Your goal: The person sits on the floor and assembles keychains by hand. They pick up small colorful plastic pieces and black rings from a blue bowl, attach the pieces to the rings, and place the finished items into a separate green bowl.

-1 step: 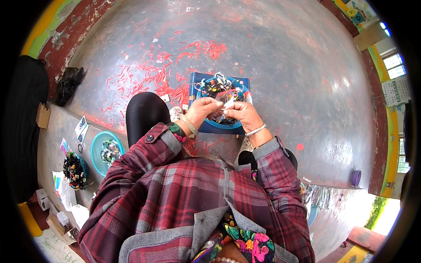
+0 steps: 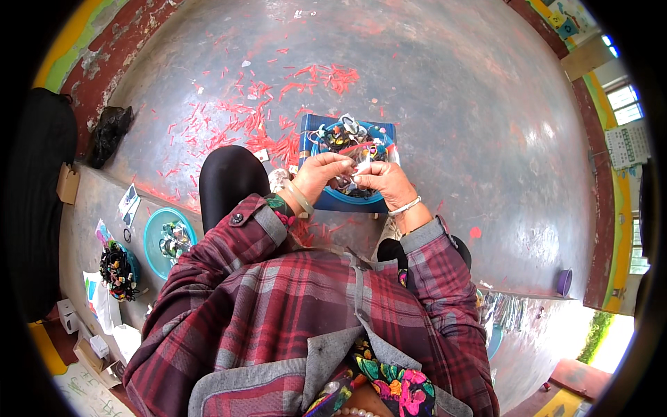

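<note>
Between my two hands is a small clear plastic bag (image 2: 358, 153) with a red strip along its top edge. My left hand (image 2: 316, 178), a pale bangle on its wrist, pinches one side of it. On the other side my right hand (image 2: 390, 185) pinches it too, thumb against forefinger, with a white band on the wrist. A small white bit shows at the fingertips; what it is I cannot make out. Just beyond and below the hands, a blue basin (image 2: 369, 200) holds a heap of dark and coloured hair ties (image 2: 340, 137). It stands on a blue stool (image 2: 310, 124).
Many red strips (image 2: 339, 78) litter the floor beyond my left knee (image 2: 233, 184). To my left are another blue basin (image 2: 148, 242) with shiny packets and a basket of dark hair ties (image 2: 119, 270). Clear packets (image 2: 508, 311) and a purple bin (image 2: 564, 282) lie at the right.
My fingertips have shifted very slightly on the bag, and less of the white bit between them shows. Everything else stays where it was.
</note>
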Demonstrator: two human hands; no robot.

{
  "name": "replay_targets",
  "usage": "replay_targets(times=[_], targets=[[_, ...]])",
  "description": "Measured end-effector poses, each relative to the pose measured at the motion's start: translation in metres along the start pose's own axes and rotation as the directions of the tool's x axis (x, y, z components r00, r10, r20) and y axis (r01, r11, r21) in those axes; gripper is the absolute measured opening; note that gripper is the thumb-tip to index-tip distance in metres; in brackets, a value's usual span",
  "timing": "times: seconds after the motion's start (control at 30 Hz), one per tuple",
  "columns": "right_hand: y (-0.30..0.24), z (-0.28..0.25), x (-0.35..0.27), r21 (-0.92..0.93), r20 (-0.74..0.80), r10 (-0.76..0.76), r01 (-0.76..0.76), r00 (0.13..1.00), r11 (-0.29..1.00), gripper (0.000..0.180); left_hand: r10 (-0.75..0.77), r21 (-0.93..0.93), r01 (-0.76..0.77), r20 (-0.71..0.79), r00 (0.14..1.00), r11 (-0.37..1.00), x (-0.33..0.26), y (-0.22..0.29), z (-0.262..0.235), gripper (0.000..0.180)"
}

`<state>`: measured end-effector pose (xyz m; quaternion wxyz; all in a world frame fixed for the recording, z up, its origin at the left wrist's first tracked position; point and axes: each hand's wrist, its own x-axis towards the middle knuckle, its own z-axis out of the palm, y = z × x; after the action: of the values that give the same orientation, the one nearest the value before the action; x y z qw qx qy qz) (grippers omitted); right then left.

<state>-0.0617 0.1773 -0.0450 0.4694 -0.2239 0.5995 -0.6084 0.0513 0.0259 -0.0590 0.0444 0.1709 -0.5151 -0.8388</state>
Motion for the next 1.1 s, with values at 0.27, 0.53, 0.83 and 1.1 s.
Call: replay_targets(times=[0.27,0.53,0.83,1.1], targets=[[-0.001,0.002,-0.001,-0.041,-0.001,0.029,-0.029,1.0,0.999,0.013,-0.01,0.02,0.01,0.012,1.0,1.0,0.001,0.0,-0.004,0.018],[0.005,-0.003,0.003,-0.058,-0.006,0.018,-0.018,1.0,0.998,0.013,-0.01,0.005,0.01,-0.005,1.0,1.0,-0.001,0.003,0.0,0.017],[-0.003,0.003,0.001,-0.014,-0.065,0.013,-0.014,0.998,1.0,0.013,0.014,0.066,-0.012,-0.028,1.0,0.998,0.002,-0.004,-0.004,0.016],[0.002,0.001,0.002,-0.057,-0.12,-0.003,-0.004,0.993,0.998,0.012,-0.021,0.052,0.022,-0.014,1.0,0.998,0.0,0.0,0.0,0.016]])
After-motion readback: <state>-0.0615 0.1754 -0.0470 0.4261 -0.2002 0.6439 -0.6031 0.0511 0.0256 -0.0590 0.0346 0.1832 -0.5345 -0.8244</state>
